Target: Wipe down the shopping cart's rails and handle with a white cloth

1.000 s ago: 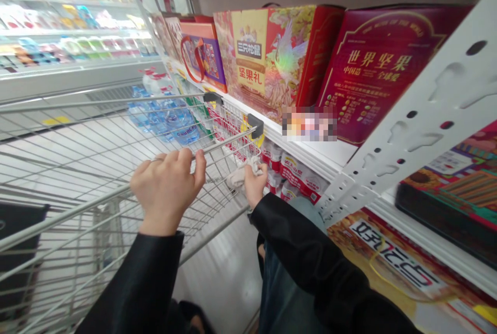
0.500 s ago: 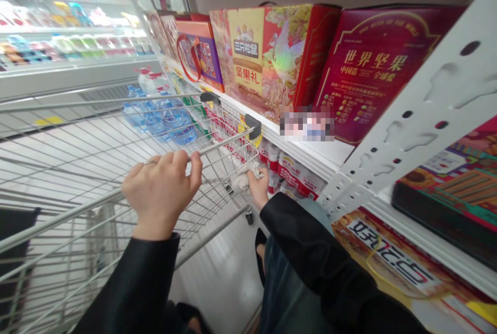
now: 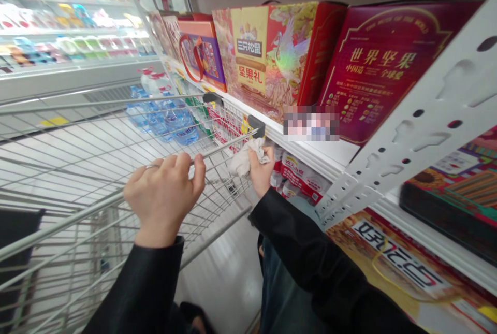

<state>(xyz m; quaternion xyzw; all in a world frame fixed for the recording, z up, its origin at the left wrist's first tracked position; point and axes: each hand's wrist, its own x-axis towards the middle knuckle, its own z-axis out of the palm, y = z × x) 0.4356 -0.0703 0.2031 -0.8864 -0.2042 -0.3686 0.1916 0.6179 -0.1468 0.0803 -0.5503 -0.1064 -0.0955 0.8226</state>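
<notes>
1. Left hand (image 3: 163,197), 7 o'clock from view centre: grip closed, fingers curled over the top rail of a wire shopping cart (image 3: 116,101). A ring shows on one finger (image 3: 149,166).
2. Right hand (image 3: 261,171), just below centre at 5 o'clock: grip closed on a crumpled white cloth or tissue (image 3: 244,158), which bulges out of the fist toward 9 o'clock. The wad sits at the cart's near corner, touching or just beside the rail; cannot tell which.
3. White metal shelf edge (image 3: 310,153) lies just beside the right hand, at 2 o'clock. Above it stand a red nut gift box (image 3: 264,59) and a maroon gift box (image 3: 388,70).
4. Handling note: fingers wrapped fully round the rail give the steadiest hold; the wad is best kept pinched tight, clear of the shelf edge.
</notes>
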